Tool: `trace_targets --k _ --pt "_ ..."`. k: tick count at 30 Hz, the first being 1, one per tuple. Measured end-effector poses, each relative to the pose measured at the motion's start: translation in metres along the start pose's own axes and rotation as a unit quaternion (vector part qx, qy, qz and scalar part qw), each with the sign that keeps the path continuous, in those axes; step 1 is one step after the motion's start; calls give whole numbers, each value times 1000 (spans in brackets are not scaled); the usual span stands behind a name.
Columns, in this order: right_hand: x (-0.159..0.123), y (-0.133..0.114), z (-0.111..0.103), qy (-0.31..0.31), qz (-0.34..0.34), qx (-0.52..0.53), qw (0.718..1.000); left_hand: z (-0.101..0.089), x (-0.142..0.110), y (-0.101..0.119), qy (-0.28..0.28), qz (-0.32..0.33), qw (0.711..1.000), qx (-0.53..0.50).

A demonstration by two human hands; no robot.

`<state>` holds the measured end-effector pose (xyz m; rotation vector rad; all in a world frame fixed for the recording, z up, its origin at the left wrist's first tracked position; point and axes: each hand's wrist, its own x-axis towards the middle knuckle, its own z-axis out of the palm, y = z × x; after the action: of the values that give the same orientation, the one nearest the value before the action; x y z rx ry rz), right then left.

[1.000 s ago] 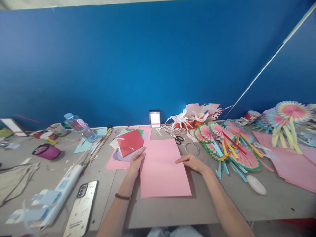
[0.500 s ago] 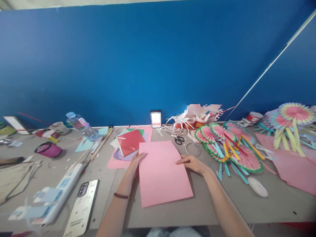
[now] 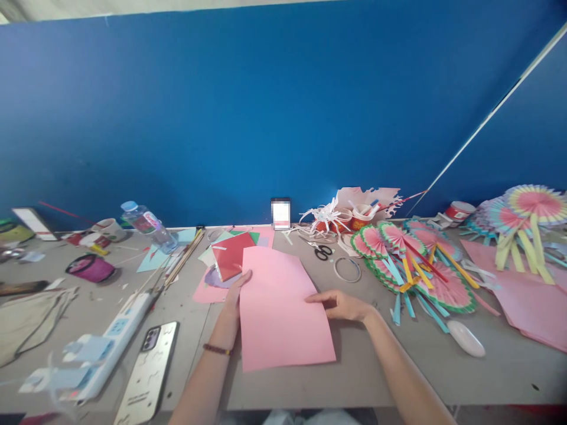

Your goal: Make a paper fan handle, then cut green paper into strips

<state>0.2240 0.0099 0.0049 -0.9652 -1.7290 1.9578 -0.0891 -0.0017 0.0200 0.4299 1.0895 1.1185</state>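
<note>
A pink sheet of paper [image 3: 283,319] is between my two hands, slightly bowed along its upper part. My left hand [image 3: 239,290] grips its left edge, thumb on the front face and the other fingers hidden behind. On the right edge, my right hand [image 3: 343,305] pinches the sheet, with a finger lying on the front and the rest partly out of sight. Behind the sheet to the left lies a stack of coloured papers with a red packet [image 3: 233,257] on top. Black-handled scissors [image 3: 322,252] and a wire ring [image 3: 347,270] rest beyond my right hand.
Pleated paper fans [image 3: 411,260] and a white computer mouse [image 3: 466,338] lie on the right. To the left are a phone [image 3: 148,372], a power strip [image 3: 117,336], thin sticks [image 3: 183,258] and a water bottle [image 3: 150,227]. A blue partition [image 3: 283,118] rises behind the table.
Both hands have shifted the pink paper a little to the left. The paper's upper right edge bends more than before.
</note>
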Motion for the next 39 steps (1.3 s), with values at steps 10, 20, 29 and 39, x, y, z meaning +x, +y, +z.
trace_targets --k 10,20,29,39 --pt "7 9 -6 227 -48 30 972 -5 23 -3 -40 -14 998 -50" --pt "14 9 -4 290 -77 -49 953 -8 29 -15 -58 -2 998 -20" --pt "12 12 -15 305 -88 -84 945 1 16 -13 -102 11 990 100" --pt "6 16 -21 276 -72 -154 946 -12 18 -9 -124 -16 975 181"
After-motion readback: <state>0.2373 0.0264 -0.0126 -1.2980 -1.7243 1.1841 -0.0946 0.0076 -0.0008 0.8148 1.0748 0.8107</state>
